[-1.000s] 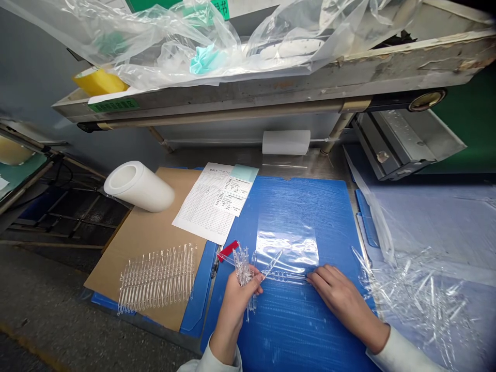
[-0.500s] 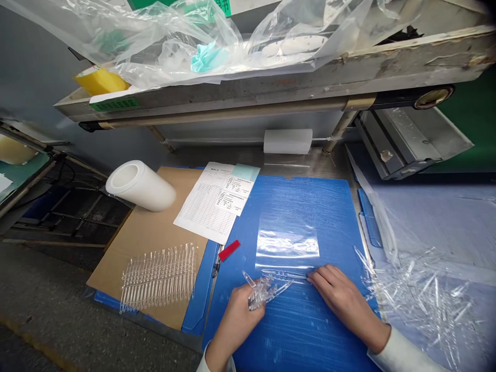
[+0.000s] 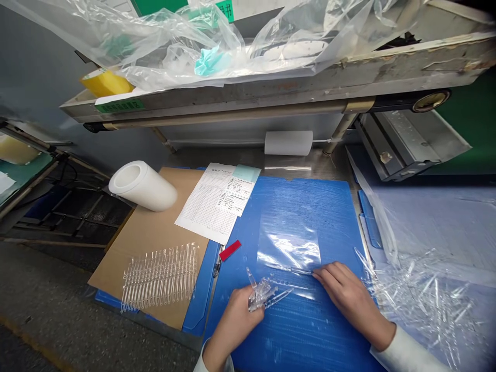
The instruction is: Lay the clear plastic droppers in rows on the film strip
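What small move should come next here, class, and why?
Perhaps the right hand should draw the nearer loose clear piece up beside the clear piece at its fingertips: a gap shows between them, and the left hand is occupied with a bunch of clear pieces.

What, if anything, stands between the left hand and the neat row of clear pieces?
Nothing visible stands between the left hand, holding a bunch of clear pieces, and the neat row; the red strip lies farther back, off the direct line.

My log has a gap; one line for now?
left hand: holds clear pieces; right hand: at film; cardboard: piece row; right side: loose pile
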A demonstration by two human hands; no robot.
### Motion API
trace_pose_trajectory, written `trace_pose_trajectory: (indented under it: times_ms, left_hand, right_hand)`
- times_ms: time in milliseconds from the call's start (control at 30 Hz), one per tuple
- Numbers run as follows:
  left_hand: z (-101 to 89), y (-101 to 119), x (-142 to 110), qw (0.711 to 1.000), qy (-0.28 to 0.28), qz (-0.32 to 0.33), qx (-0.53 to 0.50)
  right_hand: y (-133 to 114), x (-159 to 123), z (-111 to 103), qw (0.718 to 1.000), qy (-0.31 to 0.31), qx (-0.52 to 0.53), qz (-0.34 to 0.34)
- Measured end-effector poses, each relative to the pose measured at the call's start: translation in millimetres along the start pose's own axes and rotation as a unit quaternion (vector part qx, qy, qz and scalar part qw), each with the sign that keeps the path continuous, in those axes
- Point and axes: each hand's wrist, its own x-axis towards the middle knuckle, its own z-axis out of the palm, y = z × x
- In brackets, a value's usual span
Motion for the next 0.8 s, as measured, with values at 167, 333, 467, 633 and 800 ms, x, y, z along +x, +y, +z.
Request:
trace_pose_trajectory:
  times_ms: [167,333,467,633,800]
  left_hand:
    - [-2.1,-3.4,-0.3,0.998,-0.015,-0.034,-0.042]
    - [-2.5,-2.1,-1.8,0.996,-0.022,-0.048,-0.068]
    - [-2.1,-3.1,-1.6,0.995,-0.021,-0.057,-0.079]
    - [-2.0,-4.6,-1.4,0.994,-0.02,-0.06,-0.085]
    - [-2.1,-5.9,-1.6,0.994,-0.023,-0.059,-0.09]
  right_hand:
    - [-6.1,-8.3,5.2,1.0,-0.024,0.004,-0.013]
    - [-7.5,-10.1,8.7,0.999,-0.032,0.003,-0.003]
    - [-7.2,-10.7,11.5,0.999,-0.036,0.006,0.003]
    - [-8.1,-13.0,13.5,0.999,-0.044,0.012,0.006]
    - [-7.6,-13.2,13.5,0.999,-0.049,0.014,0.009]
